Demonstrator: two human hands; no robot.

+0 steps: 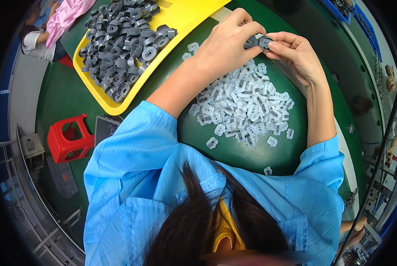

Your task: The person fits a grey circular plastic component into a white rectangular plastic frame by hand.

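**A:** Starting nearest the body, what is lying on the green tabletop [74, 97]?

**B:** A loose heap of small translucent white clips [247, 108] is spreading just in front of the blue sleeves [132, 150], with a few strays sitting apart toward the person. It looks like plenty is waiting there unused.

**A:** And the hands, just past the heap?

**B:** The left hand [227, 44] and right hand [296, 53] are meeting above the far edge of the heap. Both are pinching one grey part [257, 42] between fingertips, each grip closed on it from its own side. Whether a white clip is already sitting in it, I cannot tell; fingers are covering most of it.

**A:** Farther off?

**B:** The yellow tray [180, 17] is lying to the left beyond the hands, carrying a big pile of grey housings [123, 40]. I can't tell from here whether those are finished or untouched.

**A:** So how far along, by your judgement?

**B:** Somewhere in the middle, I'd say: one piece is being worked, and both heaps are looking large. A red stool [70, 137] is standing off the tabletop at left.
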